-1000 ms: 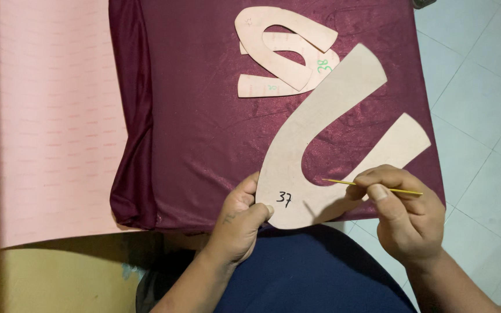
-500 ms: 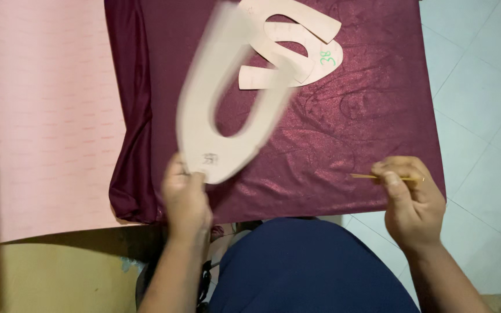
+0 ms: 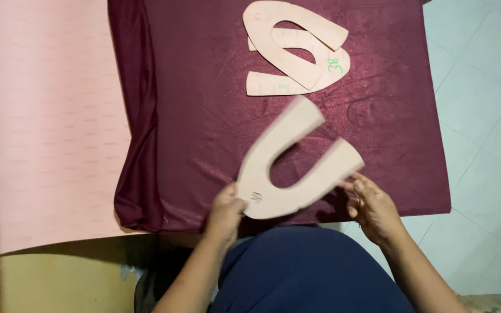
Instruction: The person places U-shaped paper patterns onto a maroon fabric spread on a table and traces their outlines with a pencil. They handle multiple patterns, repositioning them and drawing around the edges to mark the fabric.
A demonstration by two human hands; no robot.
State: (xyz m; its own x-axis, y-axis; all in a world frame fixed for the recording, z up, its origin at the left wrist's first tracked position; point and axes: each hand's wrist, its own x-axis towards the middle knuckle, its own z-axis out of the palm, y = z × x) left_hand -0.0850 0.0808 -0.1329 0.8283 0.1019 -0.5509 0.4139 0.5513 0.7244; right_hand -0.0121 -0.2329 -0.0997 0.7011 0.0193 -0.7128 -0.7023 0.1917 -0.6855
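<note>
Over the near edge of the maroon cloth (image 3: 204, 116), the left hand (image 3: 226, 210) is gripping a U-shaped cardboard pattern piece (image 3: 288, 168) at its rounded bend, with the thumb pressing on top beside a small dark marking and the other fingers hiding under the card. Its two arms are pointing away from the person and up to the right, the farther arm longer and ending squarely, the nearer arm ending by the right hand (image 3: 375, 207). That hand is sitting at the tip of the nearer arm, its fingertips (image 3: 356, 184) touching or just beside the card's edge; I cannot tell whether they are pinching it or only resting there, and the fingers are looking loosely curled rather than spread.

Motion is blurring the piece, so its outline is reading soft. It is pale pinkish tan, flat and thin, shaped like a horseshoe with a deep narrow slot between the arms, and the cloth is showing through that slot.

Farther up the cloth, well apart from both hands, two more tan pattern pieces (image 3: 297, 49) of a similar curved shape are lying overlapped. Pale pink sheet material (image 3: 42, 116) is lying to the left, the cloth's folded edge resting on it. Light floor tiles (image 3: 482, 116) are showing to the right, and the person's dark blue garment (image 3: 308, 272) is filling the bottom between the forearms.
</note>
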